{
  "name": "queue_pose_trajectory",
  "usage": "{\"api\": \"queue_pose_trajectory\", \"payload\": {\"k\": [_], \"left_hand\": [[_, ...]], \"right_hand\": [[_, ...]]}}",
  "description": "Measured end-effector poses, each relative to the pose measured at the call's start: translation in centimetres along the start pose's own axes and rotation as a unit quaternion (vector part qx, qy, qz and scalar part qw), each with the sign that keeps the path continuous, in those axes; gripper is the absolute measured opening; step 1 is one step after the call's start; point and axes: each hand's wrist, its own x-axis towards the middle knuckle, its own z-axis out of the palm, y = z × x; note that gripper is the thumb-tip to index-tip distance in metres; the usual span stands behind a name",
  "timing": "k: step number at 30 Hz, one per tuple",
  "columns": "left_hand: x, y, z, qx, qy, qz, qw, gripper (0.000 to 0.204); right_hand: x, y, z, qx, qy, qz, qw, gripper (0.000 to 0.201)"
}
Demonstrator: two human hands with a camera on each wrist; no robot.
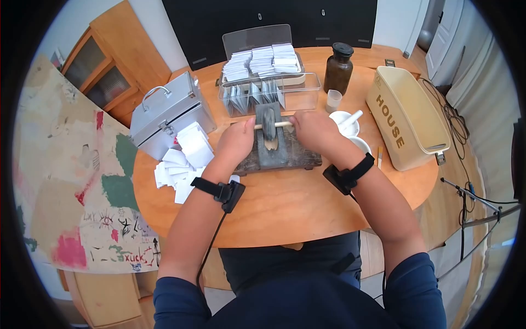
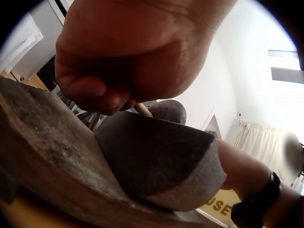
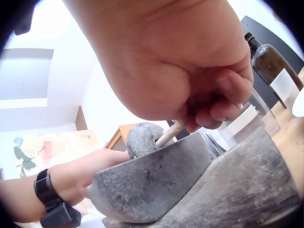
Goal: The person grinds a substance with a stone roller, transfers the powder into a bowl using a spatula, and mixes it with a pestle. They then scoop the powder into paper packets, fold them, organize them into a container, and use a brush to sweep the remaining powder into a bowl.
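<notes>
A grey stone grinding wheel (image 1: pixel 269 123) stands upright in the groove of a long stone trough (image 1: pixel 272 159), with a light wooden handle (image 1: pixel 283 124) through its middle. My left hand (image 1: pixel 235 141) grips the handle's left end, fingers curled round it. On the other side, my right hand (image 1: pixel 318 130) holds the right end. Some tan material (image 1: pixel 272 145) shows in the groove at the near side of the wheel. Beneath the trough lies a dark wooden board (image 1: pixel 304 158). Both wrist views show the trough's side wall (image 3: pixel 152 180) below the fists, the wheel rising above its rim.
White paper packets (image 1: pixel 193 148) lie beside a silver metal case (image 1: pixel 170 107) on the left. Behind the trough are clear bins (image 1: pixel 307 82) of packets. To the right stand a brown bottle (image 1: pixel 339 71), small cup (image 1: pixel 333 101), white mortar (image 1: pixel 341 118) and cream HOUSE bin (image 1: pixel 402 118).
</notes>
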Motion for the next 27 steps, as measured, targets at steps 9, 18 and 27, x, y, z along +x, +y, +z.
{"api": "queue_pose_trajectory", "payload": {"k": [9, 18, 27], "left_hand": [[-0.9, -0.2, -0.1, 0.002, -0.030, -0.014, 0.999, 0.051], [-2.6, -0.1, -0.3, -0.041, -0.042, -0.023, 0.998, 0.051], [-2.1, -1.0, 0.5, -0.109, -0.054, -0.049, 0.991, 0.050]], "right_hand": [[-0.6, -0.3, -0.2, -0.005, -0.006, -0.011, 1.000, 0.032], [-2.2, -0.1, -0.4, 0.000, -0.004, -0.031, 1.000, 0.032], [-1.2, 0.4, -0.1, 0.100, 0.000, -0.008, 0.995, 0.033]]}}
